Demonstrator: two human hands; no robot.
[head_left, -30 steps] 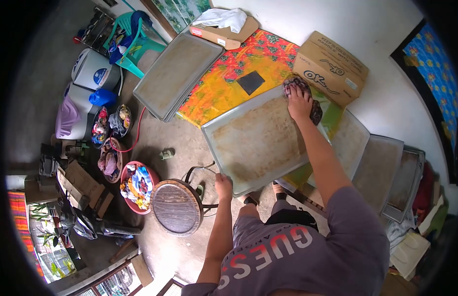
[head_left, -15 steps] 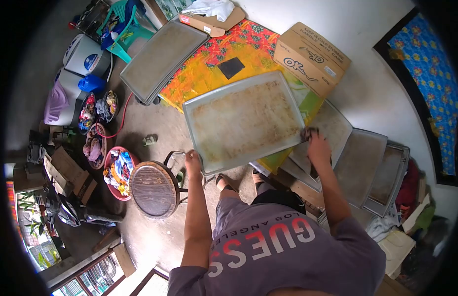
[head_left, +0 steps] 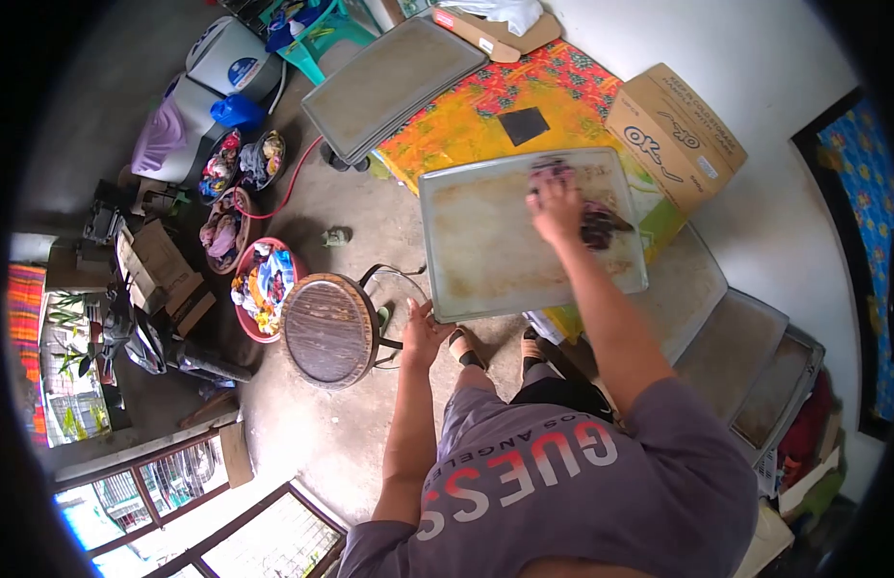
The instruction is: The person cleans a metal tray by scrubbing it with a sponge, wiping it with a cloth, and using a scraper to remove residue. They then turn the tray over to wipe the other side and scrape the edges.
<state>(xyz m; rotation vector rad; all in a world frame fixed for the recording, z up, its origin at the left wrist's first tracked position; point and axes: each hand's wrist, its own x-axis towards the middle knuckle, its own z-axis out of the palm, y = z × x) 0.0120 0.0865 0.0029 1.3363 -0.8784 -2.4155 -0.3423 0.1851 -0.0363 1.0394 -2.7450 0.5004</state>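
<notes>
A large metal baking tray (head_left: 485, 241) with brown stains lies at the near edge of the covered table. At its near left corner, my left hand (head_left: 425, 335) grips the rim. My right hand (head_left: 558, 207) is on the tray's right half, pressing a dark patterned cloth (head_left: 599, 229) against the surface. Part of the cloth shows beyond my fingertips and part beside my wrist. The fingers look slightly blurred.
A stack of trays (head_left: 394, 82) sits on the table's far left, and more trays (head_left: 721, 352) lie to the right. A cardboard box (head_left: 673, 140) stands by the wall. Left of me are a round wooden stool (head_left: 328, 330) and a red basin of clothes (head_left: 295, 265).
My right hand has moved from the tray's right edge onto its surface with the cloth. The tray now appears resting lower and flatter, and the view has shifted.
</notes>
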